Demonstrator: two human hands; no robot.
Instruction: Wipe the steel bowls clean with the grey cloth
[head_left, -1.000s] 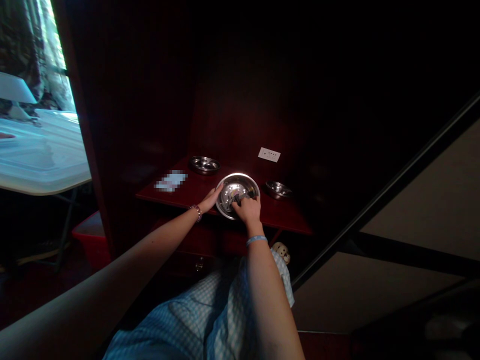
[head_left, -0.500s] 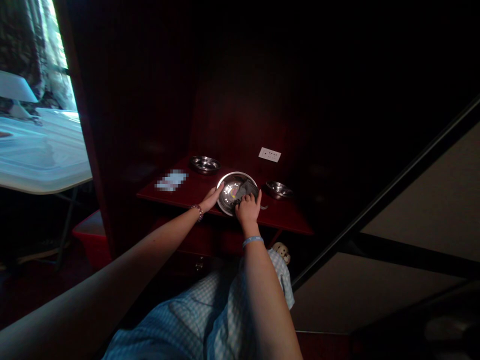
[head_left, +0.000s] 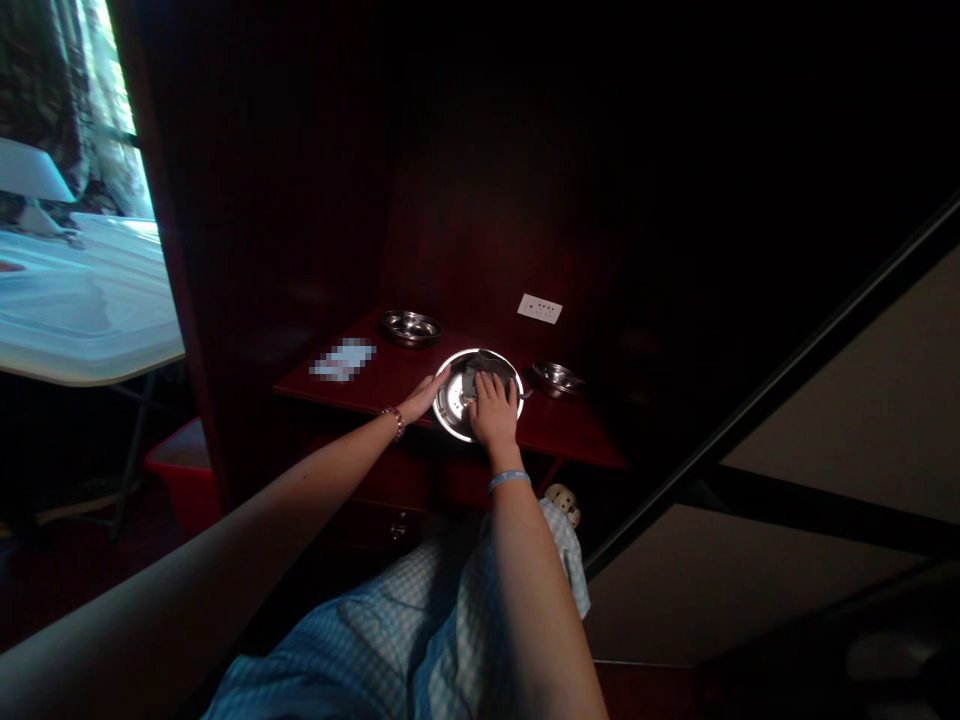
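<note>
A shiny metal bowl (head_left: 452,418) is held over the front of the dark red shelf (head_left: 375,385), its inside facing me. At its left rim my left hand (head_left: 424,396) grips the edge, with the fingers partly hidden behind it. My right hand (head_left: 495,410) is inside the bowl, its fingers pressing a grey cloth (head_left: 470,378) against the inner wall. A thin strip, perhaps the cloth's loop, pokes out past the right rim.
Two more metal bowls, a left one (head_left: 409,328) and a right one (head_left: 557,379), rest farther back. A blurred-out pale item (head_left: 343,360) lies at left, and a socket (head_left: 540,309) is on the back wall. A white folding table (head_left: 97,330) stands far left, above a red bin (head_left: 184,475).
The bowl has tipped to lie flatter and shifted slightly right and down. My right hand's fingers have spread flatter over the cloth; my left hand stays at the left rim.
</note>
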